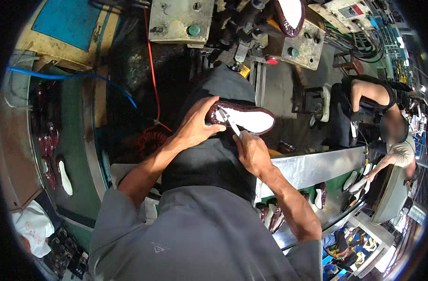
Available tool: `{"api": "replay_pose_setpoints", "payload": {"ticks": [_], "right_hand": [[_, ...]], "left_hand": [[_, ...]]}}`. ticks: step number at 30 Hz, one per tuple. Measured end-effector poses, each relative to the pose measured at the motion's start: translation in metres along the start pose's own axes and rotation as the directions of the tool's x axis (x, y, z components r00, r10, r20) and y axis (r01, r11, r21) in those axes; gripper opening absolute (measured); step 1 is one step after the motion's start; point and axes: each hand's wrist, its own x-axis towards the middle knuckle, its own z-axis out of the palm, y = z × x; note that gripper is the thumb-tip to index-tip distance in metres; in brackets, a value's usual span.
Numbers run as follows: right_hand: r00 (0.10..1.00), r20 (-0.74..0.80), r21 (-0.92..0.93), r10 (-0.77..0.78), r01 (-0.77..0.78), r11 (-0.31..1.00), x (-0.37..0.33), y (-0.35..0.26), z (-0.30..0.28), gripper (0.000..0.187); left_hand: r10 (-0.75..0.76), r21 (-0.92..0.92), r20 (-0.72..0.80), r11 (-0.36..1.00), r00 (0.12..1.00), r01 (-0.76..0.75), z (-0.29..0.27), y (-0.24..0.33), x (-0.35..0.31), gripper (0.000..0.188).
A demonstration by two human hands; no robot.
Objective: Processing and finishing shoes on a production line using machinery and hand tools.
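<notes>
A glossy dark-red shoe upper [257,121] with a white underside lies sole-side up across my lap, over dark trousers. My left hand [198,122] grips its left end, the thumb pressed along the near edge and the fingers round the far side. In my right hand [254,151] is a slim silver hand tool [233,123], closed in the fingers. Its tip, which looks forked, rests at the white underside close to my left thumb. Whether it is pincers or a blade I cannot make out.
Machine boxes with green buttons [193,30] stand ahead, another shoe upper [291,16] above them. A metal-edged conveyor [298,169] with shoes runs at right, where a co-worker [401,152] reaches over it. At left, shoes lie on a green belt [75,164]; a red cord [151,61] hangs nearby.
</notes>
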Motion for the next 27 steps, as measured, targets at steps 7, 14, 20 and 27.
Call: {"api": "replay_pose_setpoints", "payload": {"ticks": [7, 14, 20, 27], "right_hand": [[0.89, 0.389, 0.321, 0.238, -0.373, 0.871, 0.015, -0.012, -0.046, 0.033], [0.989, -0.08, -0.146, -0.125, 0.112, 0.983, 0.023, 0.018, 0.003, 0.022], [0.983, 0.165, 0.082, 0.074, -0.088, 0.993, 0.006, -0.003, -0.017, 0.024], [0.884, 0.439, 0.112, 0.163, -0.233, 0.966, 0.021, -0.019, -0.043, 0.026]], "left_hand": [[0.029, 0.062, 0.008, 0.998, 1.0, -0.029, 0.005, 0.007, -0.002, 0.093], [0.05, 0.05, 0.036, 0.997, 0.998, -0.052, 0.002, 0.003, 0.007, 0.089], [0.031, 0.037, -0.012, 0.999, 0.999, -0.031, 0.0, 0.0, -0.002, 0.094], [0.029, 0.064, -0.012, 0.998, 0.999, -0.029, 0.006, -0.003, -0.003, 0.095]]}}
